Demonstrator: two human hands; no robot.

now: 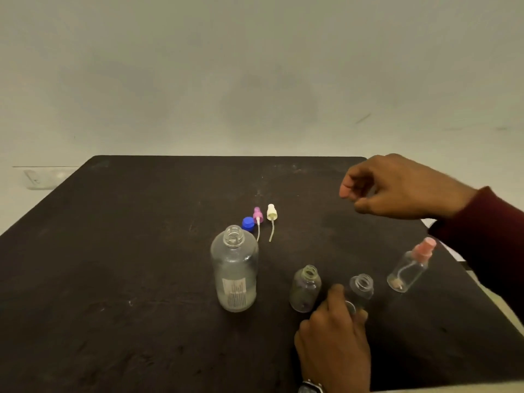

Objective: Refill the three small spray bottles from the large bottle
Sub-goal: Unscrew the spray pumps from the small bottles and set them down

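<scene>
left hand [334, 336] fingers [336, 293] clasp an uncapped small bottle [361, 287]; right hand [402, 188], loosely curled, holds nothing. uncapping stage; capped bottle [408, 269] probably next, before pouring from large bottle [234, 268].

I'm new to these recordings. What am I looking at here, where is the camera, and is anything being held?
No machine: one picture from a camera worn on a person's head, looking down at their bare hands over a dark table. Standing on it: a large clear uncapped bottle, two small clear open bottles, and a small clear bottle with a pink spray top. Behind lie a blue cap, a purple sprayer and a white sprayer. The left hand has its grip on one open small bottle; the right hand hovers empty.
</scene>
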